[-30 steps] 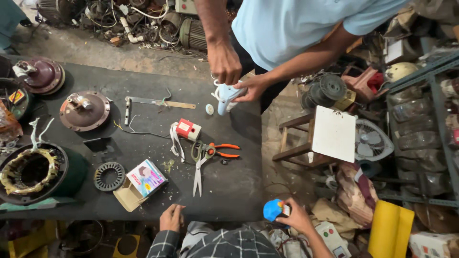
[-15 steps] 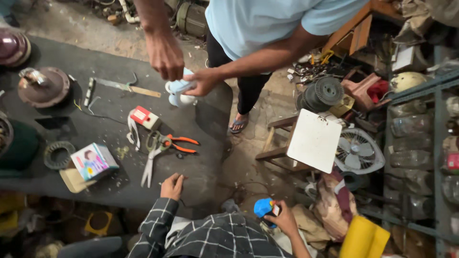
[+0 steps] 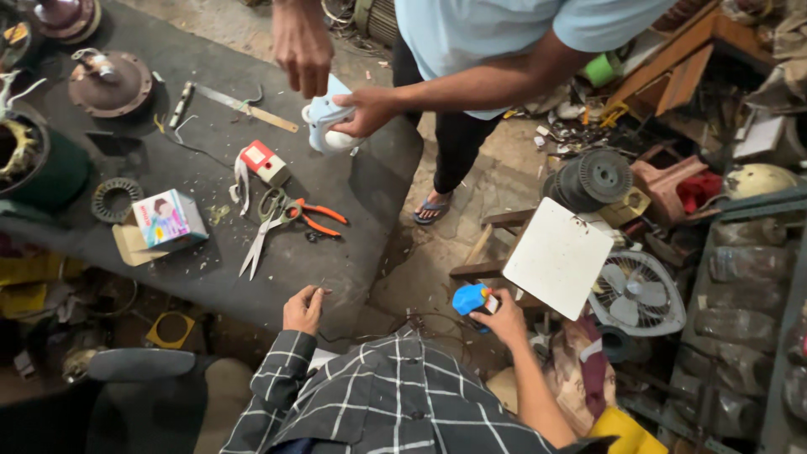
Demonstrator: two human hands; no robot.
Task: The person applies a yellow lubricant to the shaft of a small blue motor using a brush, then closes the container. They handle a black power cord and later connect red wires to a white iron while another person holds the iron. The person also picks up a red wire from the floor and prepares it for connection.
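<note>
1. Right hand (image 3: 498, 318): closed round a small blue object (image 3: 469, 298) with a pale end piece, held off the desk edge above the cluttered floor. The fingers cover the object's near side, so its kind cannot be read; it may be a roll of tape.
2. Left hand (image 3: 303, 309): rests at the near edge of the dark desk (image 3: 353, 181), fingers curled loosely. It appears to pinch a thin wire or thread, too fine to confirm; the hand is otherwise empty.
3. Both forearms leave a checked sleeve (image 3: 277, 378); the body below is cut off by the lower frame edge.
4. A second person in a light blue shirt (image 3: 471, 34) stands across the desk, cut off above the chest. One hand grips a pale blue plastic housing (image 3: 324, 126) over the desk; the other hand hangs just above it.
5. On the desk, well apart from the left hand: scissors (image 3: 262, 229) touching orange-handled pliers (image 3: 311, 217), a red-and-white block (image 3: 263, 161), a small colourful carton (image 3: 168, 219) on a piece of cardboard, a toothed ring (image 3: 116, 198).
6. A round motor cover (image 3: 108, 82) lies farther back; a wound stator (image 3: 21, 155) is cut by the left frame edge.
7. A white board (image 3: 559, 256) and a small fan (image 3: 637, 292) lie to the right of the right hand.
</note>
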